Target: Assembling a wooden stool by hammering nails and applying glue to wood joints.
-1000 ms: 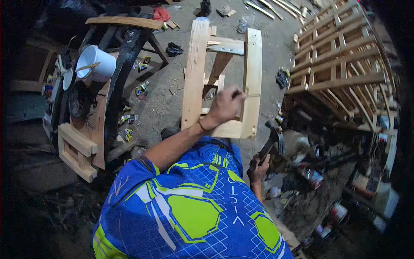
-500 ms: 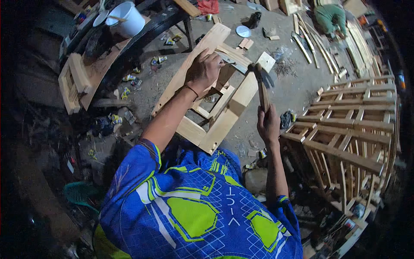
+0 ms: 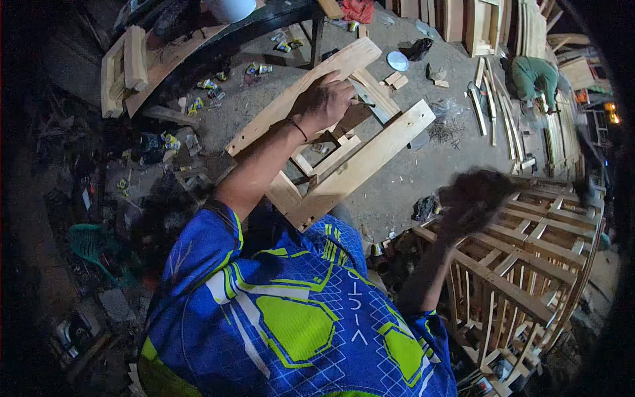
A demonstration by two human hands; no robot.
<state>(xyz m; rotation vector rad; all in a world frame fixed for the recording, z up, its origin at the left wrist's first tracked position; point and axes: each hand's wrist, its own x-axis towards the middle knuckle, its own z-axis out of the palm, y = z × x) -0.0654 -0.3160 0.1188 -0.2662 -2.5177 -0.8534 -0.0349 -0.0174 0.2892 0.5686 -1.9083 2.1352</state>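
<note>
A pale wooden frame (image 3: 390, 142) lies tilted in front of me, with two long side boards joined by crosspieces. My left hand (image 3: 327, 106) is closed above its far crosspiece, pinching a thin dark metal piece (image 3: 362, 101) whose exact kind I cannot make out. Out to the right, my right hand (image 3: 473, 198) is raised and smeared by motion. A hammer, plain in its grip in the earlier view, is now only a dark blurred head (image 3: 585, 190) beyond the hand.
A stack of slatted wooden frames (image 3: 509, 264) stands at right. Loose wood strips (image 3: 489, 99) lie on the floor near a crouching person in green (image 3: 534, 79). At upper left, a bench edge (image 3: 198, 63) carries a white bucket (image 3: 231, 8) and another wooden piece (image 3: 126, 69).
My right hand has swung the hammer away from the wooden frame, outward to the right. My left hand stays at the far crosspiece. The whole view has shifted slightly.
</note>
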